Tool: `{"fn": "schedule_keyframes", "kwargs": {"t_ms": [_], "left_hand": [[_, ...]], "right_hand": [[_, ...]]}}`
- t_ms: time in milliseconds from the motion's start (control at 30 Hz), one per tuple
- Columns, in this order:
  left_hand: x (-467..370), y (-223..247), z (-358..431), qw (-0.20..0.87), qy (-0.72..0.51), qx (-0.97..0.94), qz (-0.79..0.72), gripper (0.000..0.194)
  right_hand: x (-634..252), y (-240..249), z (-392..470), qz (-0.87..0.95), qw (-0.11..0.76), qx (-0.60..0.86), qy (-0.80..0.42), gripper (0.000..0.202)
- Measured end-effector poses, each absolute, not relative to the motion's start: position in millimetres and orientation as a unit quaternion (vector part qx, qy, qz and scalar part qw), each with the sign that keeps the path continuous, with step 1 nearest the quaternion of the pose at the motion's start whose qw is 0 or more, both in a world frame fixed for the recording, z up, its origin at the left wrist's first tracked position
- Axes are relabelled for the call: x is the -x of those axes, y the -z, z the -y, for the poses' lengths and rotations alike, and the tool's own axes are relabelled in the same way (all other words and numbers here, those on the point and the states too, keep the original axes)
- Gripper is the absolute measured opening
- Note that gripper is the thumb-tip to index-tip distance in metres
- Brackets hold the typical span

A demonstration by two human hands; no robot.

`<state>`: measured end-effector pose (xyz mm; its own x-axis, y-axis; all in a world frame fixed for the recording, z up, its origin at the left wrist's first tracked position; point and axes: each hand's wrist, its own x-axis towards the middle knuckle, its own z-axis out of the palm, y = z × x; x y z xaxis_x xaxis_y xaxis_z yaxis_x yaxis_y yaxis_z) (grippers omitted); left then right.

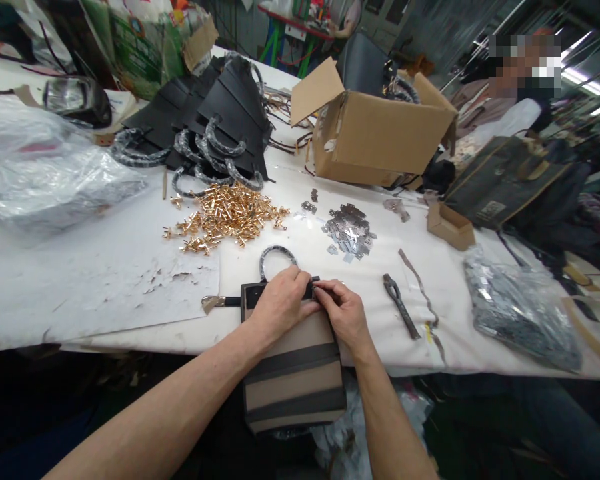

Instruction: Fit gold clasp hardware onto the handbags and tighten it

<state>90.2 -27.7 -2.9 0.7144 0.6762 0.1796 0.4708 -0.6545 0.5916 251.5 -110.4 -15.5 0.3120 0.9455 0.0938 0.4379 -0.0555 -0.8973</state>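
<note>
A bag panel [293, 380] in brown and black stripes hangs partly over the table's front edge, with a plastic-wrapped ring handle [279, 249] at its top. My left hand [281, 298] grips the panel's black upper edge, fingers closed over it. Beside it, my right hand [344, 312] pinches at the same edge near its right corner; whatever lies between those fingertips is too small to make out. A short strap with a wrapped metal end [213, 303] sticks out to the left. Beyond the hands lie a heap of gold metal fittings [230, 215] and a pile of flat silver plates [351, 230].
Black panels with wrapped handles [220, 120] are stacked at the back left, near clear plastic sheeting [50, 167]. An open cardboard box [380, 137] stands behind. To the right lie a dark hand tool [401, 307] and a bag of metal parts [520, 307]. Another person [500, 107] is at back right.
</note>
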Motion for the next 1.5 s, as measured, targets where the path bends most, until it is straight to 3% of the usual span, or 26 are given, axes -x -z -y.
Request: {"fn": "schedule_keyframes", "kwargs": {"t_ms": [233,633,767,900,1233,1500], "left_hand": [[-91,3,28,0.264,-0.198,-0.887,-0.322,0.028],[-86,1,22,0.331,-0.215,-0.860,-0.322,0.027],[-88,-1,21,0.333,-0.213,-0.855,-0.336,0.017],[-92,0,23,0.303,-0.215,-0.860,-0.350,0.010],[-104,9,29,0.170,-0.193,-0.892,-0.371,0.022],[-91,4,29,0.252,-0.235,-0.879,-0.328,0.013]], "right_hand": [[-252,15,109,0.511,0.451,0.674,-0.285,0.018],[-245,18,114,0.560,0.447,0.676,-0.172,0.016],[-243,19,117,0.561,0.447,0.676,-0.171,0.018],[-244,21,118,0.561,0.445,0.677,-0.171,0.020],[-244,24,114,0.558,0.447,0.675,-0.182,0.020],[-246,22,111,0.548,0.435,0.684,-0.205,0.019]]}}
